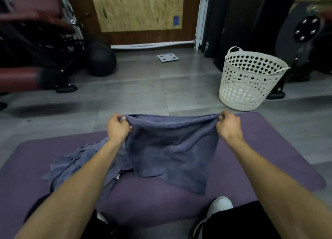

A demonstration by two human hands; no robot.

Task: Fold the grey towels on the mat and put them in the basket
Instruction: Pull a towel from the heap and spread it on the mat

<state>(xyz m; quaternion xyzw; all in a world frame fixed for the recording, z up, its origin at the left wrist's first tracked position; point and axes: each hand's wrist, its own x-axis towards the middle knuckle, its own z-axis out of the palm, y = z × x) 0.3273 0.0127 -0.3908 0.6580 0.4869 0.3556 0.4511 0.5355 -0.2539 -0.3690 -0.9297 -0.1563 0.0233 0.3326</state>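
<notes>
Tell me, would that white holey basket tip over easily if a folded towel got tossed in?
Possibly. The basket looks like thin perforated plastic and seems empty, so probably light and easy to nudge. Its rim is wider than its base, so a hit near the top might rock it.

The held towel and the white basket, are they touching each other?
Apart. The head view shows bare floor between the held towel and the white basket.

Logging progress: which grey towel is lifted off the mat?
The towel stretched between left hand and right hand; the others lie crumpled in a pile.
</notes>
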